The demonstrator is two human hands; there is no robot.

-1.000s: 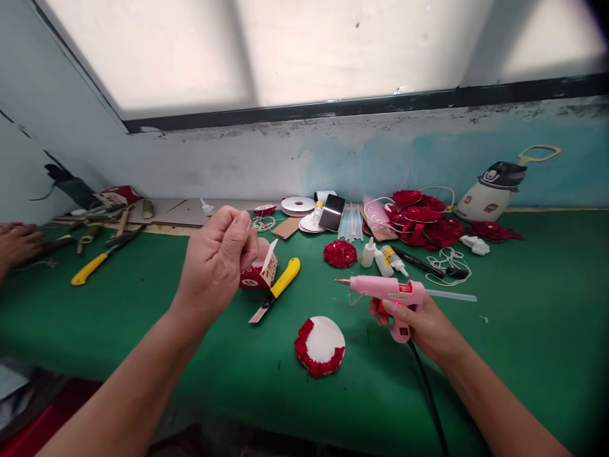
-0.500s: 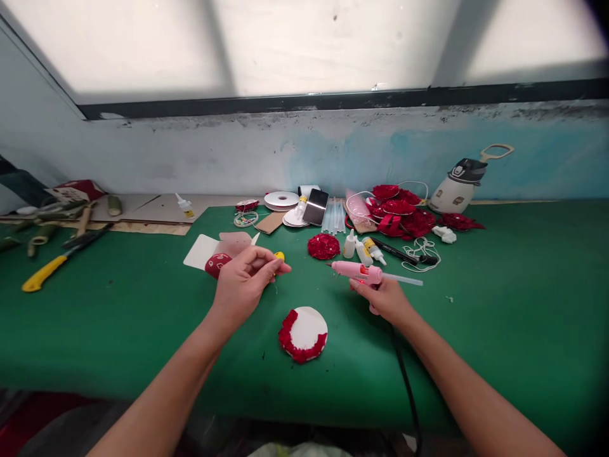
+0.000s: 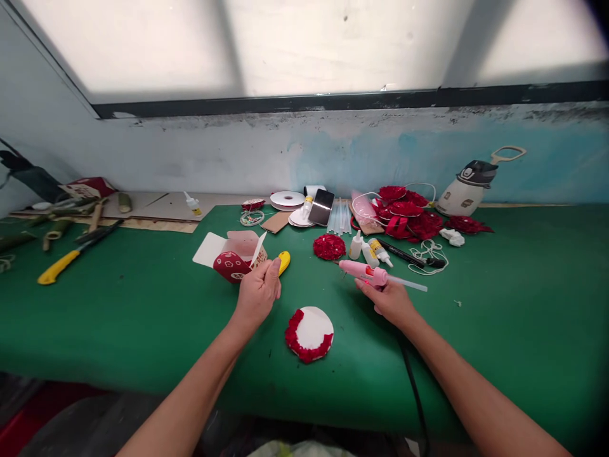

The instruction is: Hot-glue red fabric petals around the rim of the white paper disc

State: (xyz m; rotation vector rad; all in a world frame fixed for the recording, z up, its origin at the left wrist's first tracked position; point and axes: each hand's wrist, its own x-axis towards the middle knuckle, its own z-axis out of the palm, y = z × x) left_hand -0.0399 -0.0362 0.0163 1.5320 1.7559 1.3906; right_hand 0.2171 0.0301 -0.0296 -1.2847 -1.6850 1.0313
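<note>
My left hand [image 3: 257, 291] is closed like a fist beside the open red-and-white box [image 3: 231, 266]. Whatever its fingers may hold is hidden. Just behind it a yellow handle [image 3: 284, 261] shows, and I cannot tell whether the hand touches it. In my right hand [image 3: 394, 299] is a pink hot glue gun [image 3: 370, 273], its nozzle toward the left and a clear glue stick [image 3: 408, 283] sticking out of its back. Between and in front of both hands lies a round white disc [image 3: 314, 325], red ruffled fabric along its left and lower rim.
Behind the glue gun are a red fabric rosette [image 3: 329, 246], small glue bottles [image 3: 370, 254] and a black pen [image 3: 402, 253]. A red flower pile [image 3: 404, 212], phone [image 3: 321, 207] and drink bottle [image 3: 465, 188] stand near the wall. A yellow-handled knife [image 3: 59, 267] lies left; a black cord [image 3: 416, 387] hangs over the front edge.
My left hand has gone from a fingertip pinch to a closed fist, and more of the box shows behind it. The view has shifted slightly; the glue gun stays in my right hand.
</note>
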